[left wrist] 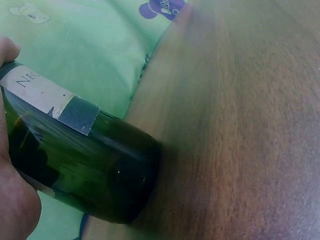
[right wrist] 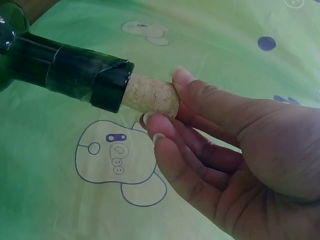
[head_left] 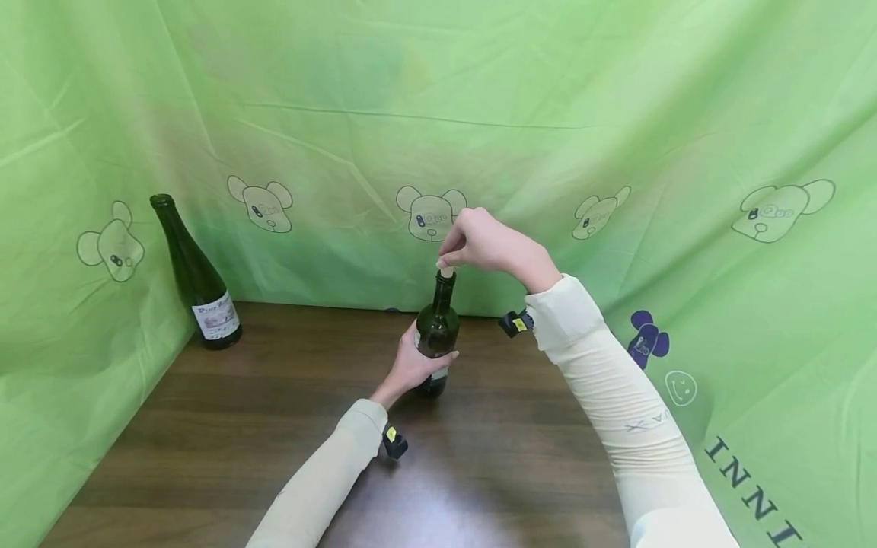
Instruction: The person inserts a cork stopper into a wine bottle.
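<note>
Head view: left hand (head_left: 414, 365) wraps the body of a dark green bottle (head_left: 438, 331), which stands on the brown wood-grain surface (head_left: 274, 396) near the back edge; right hand (head_left: 479, 240) is above it, fingertips at the mouth. Cork is mostly covered there; right wrist view gives it clearly: speckled tan cork (right wrist: 150, 95), lower part inside the bottle neck (right wrist: 75, 72), upper part sticking out, outer end pinched between right thumb and fingers. Same view shows a ragged edge on the dark wrap at the neck. Left wrist view alone gives the bottle base close up, touching the surface, plus a pale label (left wrist: 45, 95) with a dark lower band and partly visible lettering; only part of the left hand shows there, its grip is clearer from the head. Only the head view has the second green bottle (head_left: 199, 274), upright at back left, white label, well apart from both hands. Green printed cloth (head_left: 342, 76) backs all three views.
</note>
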The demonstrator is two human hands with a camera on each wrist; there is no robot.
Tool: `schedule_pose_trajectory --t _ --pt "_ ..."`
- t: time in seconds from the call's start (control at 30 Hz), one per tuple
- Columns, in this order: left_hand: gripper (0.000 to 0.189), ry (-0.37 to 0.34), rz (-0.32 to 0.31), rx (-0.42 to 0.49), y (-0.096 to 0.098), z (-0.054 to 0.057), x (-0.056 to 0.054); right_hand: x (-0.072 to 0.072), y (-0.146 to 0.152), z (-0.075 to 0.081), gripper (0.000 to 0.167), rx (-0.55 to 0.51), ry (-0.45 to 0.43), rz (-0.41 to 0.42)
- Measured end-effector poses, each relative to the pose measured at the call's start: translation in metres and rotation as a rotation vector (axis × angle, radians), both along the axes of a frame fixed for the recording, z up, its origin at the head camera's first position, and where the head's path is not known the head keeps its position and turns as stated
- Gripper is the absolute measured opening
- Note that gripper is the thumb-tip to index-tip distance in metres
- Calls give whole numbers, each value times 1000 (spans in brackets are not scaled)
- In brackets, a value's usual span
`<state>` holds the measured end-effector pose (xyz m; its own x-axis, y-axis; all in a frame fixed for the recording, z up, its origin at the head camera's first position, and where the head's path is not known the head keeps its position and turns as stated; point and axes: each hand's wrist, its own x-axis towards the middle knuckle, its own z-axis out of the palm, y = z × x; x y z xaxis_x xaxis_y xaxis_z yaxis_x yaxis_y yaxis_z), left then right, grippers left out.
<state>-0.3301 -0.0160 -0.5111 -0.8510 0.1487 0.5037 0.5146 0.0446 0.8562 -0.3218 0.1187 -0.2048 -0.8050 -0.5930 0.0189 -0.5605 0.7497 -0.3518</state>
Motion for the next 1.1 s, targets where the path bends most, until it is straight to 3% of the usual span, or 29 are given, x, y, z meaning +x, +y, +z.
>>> schedule_pose_trajectory --t 0.2,0.47,0.73,0.93,1.1 --pt "67 -19 0 12 1 -1 0 2 4 -2 14 -14 12 -5" --pt "64 -14 -22 38 -2 27 23 3 6 -7 14 -35 39 19" --pt "65 21 -5 52 -1 28 21 7 1 -6 11 -7 98 29" --pt "65 2 -3 60 2 28 21 6 2 -5 12 -8 51 9" --pt "68 -40 33 65 9 13 10 4 2 -3 13 -12 13 -23"
